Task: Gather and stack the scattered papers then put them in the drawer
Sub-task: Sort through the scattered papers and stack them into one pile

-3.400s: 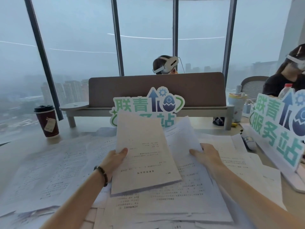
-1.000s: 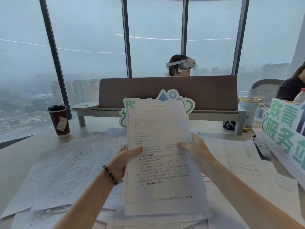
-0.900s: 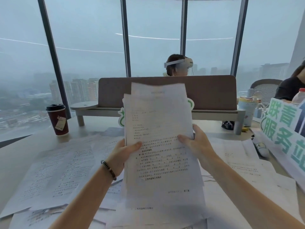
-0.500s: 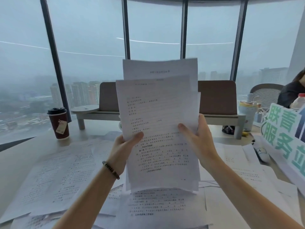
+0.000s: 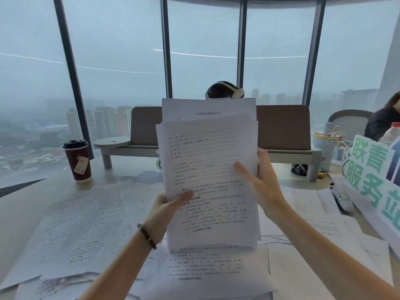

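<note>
Pinching an upright paper stack (image 5: 207, 169) headed 社保补贴保密协议书, left hand (image 5: 166, 210) grips while right hand (image 5: 258, 187) steadies, fingers straight.

Your left hand (image 5: 167, 207) pinches the upright stack (image 5: 208, 176); your right hand (image 5: 258, 187) steadies its edge above scattered papers (image 5: 82, 230).

A raised sheaf of papers (image 5: 207, 174) hides most of a seated person's headset (image 5: 225, 92) and nearly all of a green sign (image 5: 159, 163) behind it. The right hand (image 5: 259, 187) is motion-blurred, its grip unclear. The right frame edge crops a green-lettered placard (image 5: 372, 180). Print on the desk's (image 5: 26, 204) loose sheets (image 5: 82, 230) is unreadable.
</note>
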`<action>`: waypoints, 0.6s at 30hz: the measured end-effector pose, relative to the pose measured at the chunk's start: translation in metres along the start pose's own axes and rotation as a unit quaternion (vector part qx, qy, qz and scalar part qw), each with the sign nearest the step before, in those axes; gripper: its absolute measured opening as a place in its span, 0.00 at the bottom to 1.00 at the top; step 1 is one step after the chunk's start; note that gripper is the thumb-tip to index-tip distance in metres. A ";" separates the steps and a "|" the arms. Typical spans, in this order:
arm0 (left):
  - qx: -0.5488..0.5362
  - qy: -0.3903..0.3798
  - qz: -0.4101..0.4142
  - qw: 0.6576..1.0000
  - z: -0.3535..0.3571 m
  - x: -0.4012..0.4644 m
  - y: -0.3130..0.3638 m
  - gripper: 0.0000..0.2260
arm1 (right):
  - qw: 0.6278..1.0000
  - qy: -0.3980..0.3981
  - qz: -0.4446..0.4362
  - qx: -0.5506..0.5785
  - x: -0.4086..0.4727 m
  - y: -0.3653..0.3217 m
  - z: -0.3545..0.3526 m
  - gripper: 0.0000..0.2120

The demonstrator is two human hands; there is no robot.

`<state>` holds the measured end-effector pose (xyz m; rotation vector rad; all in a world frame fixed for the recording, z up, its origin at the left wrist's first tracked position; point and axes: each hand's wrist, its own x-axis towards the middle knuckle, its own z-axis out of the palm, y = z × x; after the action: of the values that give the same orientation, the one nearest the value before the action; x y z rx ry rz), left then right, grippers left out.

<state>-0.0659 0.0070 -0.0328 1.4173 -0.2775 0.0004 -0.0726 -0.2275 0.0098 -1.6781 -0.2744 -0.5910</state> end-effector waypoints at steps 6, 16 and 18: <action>-0.018 -0.012 -0.002 1.000 0.000 0.000 0.001 0.15 | 0.983 0.030 -0.161 -0.078 0.034 -0.063 -0.015 0.40; -0.030 -0.014 0.005 0.999 -0.003 0.001 -0.002 0.11 | 0.953 0.039 -0.203 -0.221 0.041 -0.064 -0.011 0.28; -0.025 -0.011 0.008 1.000 -0.002 0.002 -0.003 0.10 | 0.957 0.031 -0.204 -0.203 0.041 -0.064 -0.011 0.34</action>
<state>-0.0634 0.0082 -0.0353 1.3657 -0.3041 -0.0096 -0.0727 -0.2312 0.0864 -2.0082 -0.4861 -1.0643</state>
